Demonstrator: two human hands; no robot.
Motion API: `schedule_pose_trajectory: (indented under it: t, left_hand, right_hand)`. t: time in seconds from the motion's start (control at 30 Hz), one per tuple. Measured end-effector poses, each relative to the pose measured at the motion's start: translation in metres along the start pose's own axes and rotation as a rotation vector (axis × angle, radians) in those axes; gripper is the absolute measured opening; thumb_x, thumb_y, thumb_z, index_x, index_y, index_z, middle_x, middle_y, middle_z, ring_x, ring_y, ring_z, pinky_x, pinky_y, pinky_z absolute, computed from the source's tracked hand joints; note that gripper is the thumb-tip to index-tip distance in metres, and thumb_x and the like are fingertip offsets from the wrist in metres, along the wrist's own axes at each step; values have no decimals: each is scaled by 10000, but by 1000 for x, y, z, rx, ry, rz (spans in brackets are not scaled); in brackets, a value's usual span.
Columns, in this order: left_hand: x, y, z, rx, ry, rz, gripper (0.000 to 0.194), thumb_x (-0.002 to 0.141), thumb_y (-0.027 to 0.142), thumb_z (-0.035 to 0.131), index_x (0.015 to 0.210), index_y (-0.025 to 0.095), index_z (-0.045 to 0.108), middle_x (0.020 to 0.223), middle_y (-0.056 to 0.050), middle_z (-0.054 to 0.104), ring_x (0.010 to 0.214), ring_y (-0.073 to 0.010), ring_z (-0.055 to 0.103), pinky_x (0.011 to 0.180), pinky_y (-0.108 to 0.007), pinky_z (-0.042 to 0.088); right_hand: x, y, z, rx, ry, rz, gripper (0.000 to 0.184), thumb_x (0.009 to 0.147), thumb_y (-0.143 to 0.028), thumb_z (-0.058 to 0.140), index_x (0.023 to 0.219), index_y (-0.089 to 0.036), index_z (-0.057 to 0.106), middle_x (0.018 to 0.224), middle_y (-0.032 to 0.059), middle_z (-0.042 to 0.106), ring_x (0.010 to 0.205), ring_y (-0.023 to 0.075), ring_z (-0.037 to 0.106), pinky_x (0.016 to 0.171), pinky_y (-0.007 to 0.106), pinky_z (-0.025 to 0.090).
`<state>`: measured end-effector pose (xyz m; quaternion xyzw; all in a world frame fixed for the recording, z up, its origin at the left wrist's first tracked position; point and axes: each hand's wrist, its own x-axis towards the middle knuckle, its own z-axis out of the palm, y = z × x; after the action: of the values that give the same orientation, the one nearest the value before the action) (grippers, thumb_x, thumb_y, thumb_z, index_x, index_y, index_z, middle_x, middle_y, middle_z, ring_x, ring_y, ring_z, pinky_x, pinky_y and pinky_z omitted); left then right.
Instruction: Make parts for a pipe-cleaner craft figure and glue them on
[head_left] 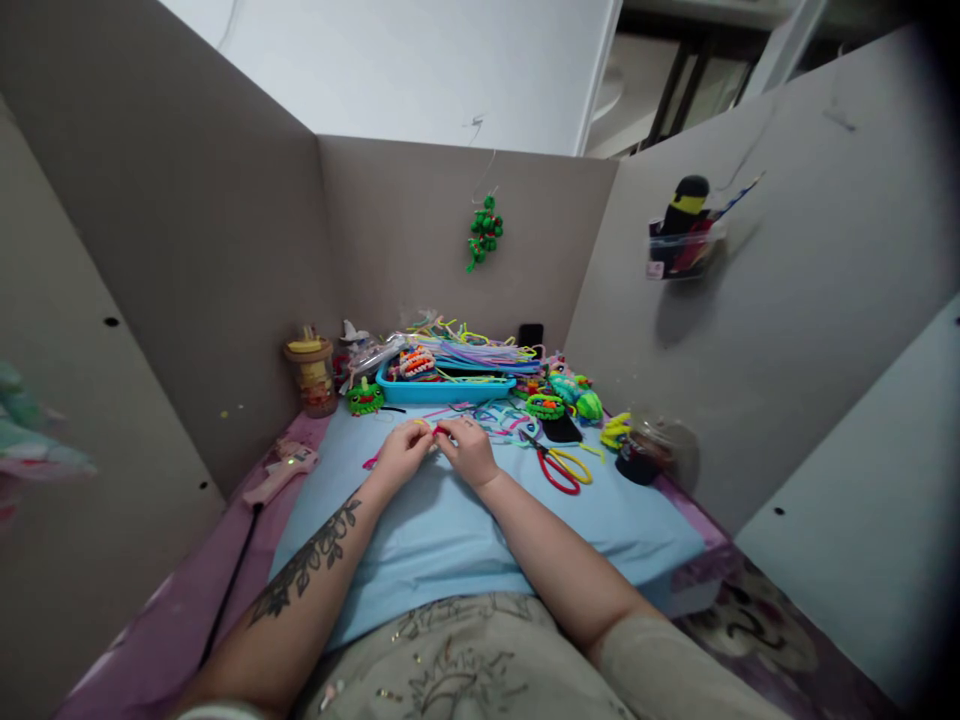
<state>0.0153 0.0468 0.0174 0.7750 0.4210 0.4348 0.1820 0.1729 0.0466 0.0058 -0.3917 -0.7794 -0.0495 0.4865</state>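
My left hand [403, 456] and my right hand [470, 452] meet over the blue cloth, fingertips pinched together. Between them is a small piece of pink pipe cleaner [439, 431], mostly covered by the fingers. A magenta end [370, 463] shows beside my left hand; whether it belongs to the same piece I cannot tell. Scissors with red and yellow handles [559, 470] lie open to the right of my right hand. Just beyond the hands, loose pipe cleaners [504, 420] are scattered in front of a blue tray [450, 391] heaped with more of them.
A pink glue gun [283, 474] with a black cord lies at left, near a lidded cup [313, 378]. Green pipe-cleaner figures [365, 399] flank the tray. At right stands a dark jar [641, 455]. Grey panels enclose the table; a green ornament [486, 232] hangs at the back.
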Motion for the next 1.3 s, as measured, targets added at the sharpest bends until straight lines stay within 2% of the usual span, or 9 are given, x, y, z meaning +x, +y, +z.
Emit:
schedule_pose_trajectory:
  t: [0.5, 0.6, 0.7, 0.8, 0.9, 1.0, 1.13, 1.3]
  left_hand:
    - [0, 3, 0, 73, 2, 78, 250, 833, 301, 471, 650, 170, 579, 658, -10, 582, 662, -147, 505, 655, -272, 375]
    - [-1, 0, -3, 195, 56, 101, 215, 845, 273, 462, 725, 181, 615, 710, -23, 618, 708, -165, 526, 709, -296, 378]
    - [-2, -1, -9, 414, 172, 91, 184, 848, 251, 465, 800, 197, 634, 787, -48, 635, 796, -202, 534, 746, -329, 367]
    - [-3, -1, -17, 562, 224, 66, 173, 849, 244, 470, 800, 208, 632, 830, -57, 638, 845, -226, 525, 746, -344, 356]
    - [-2, 0, -20, 601, 190, 80, 178, 854, 238, 466, 774, 211, 624, 820, -52, 636, 835, -224, 520, 738, -346, 348]
    - [-2, 1, -20, 622, 143, 116, 176, 858, 245, 466, 775, 212, 617, 823, -51, 632, 845, -226, 515, 727, -351, 334]
    - [-5, 6, -17, 615, 56, 188, 171, 854, 227, 469, 765, 205, 613, 815, -55, 627, 850, -224, 513, 730, -357, 322]
    - [-6, 8, -16, 533, 20, 184, 180, 860, 264, 476, 811, 207, 639, 857, -57, 639, 878, -222, 518, 726, -349, 325]
  right_hand:
    - [-1, 1, 3, 28, 28, 42, 179, 833, -197, 492, 884, -177, 662, 813, 71, 683, 787, 189, 596, 787, 320, 447]
    - [0, -2, 1, 30, -5, 33, 194, 843, -206, 487, 930, -174, 658, 834, 75, 676, 806, 193, 586, 796, 326, 449]
    - [-1, -3, 0, 48, -55, 15, 286, 827, -196, 508, 1092, -162, 611, 922, 90, 659, 876, 206, 571, 831, 340, 446]
    - [-2, 0, -1, 97, -33, 83, 374, 803, -145, 495, 1170, -168, 564, 983, 94, 623, 888, 198, 557, 824, 334, 451]
    - [0, 5, -3, 199, 42, 207, 262, 787, -146, 505, 1015, -172, 630, 912, 73, 602, 792, 171, 551, 737, 298, 459]
    - [2, 5, -5, 338, 13, 287, 145, 785, -225, 561, 884, -177, 655, 823, 42, 593, 680, 138, 521, 643, 262, 443]
    - [4, 0, -4, 433, -56, 278, 114, 782, -275, 591, 810, -181, 648, 764, 23, 590, 674, 131, 503, 633, 247, 413]
    - [4, -1, -6, 412, -41, 268, 142, 803, -226, 519, 683, -176, 575, 696, 7, 530, 685, 139, 488, 632, 250, 373]
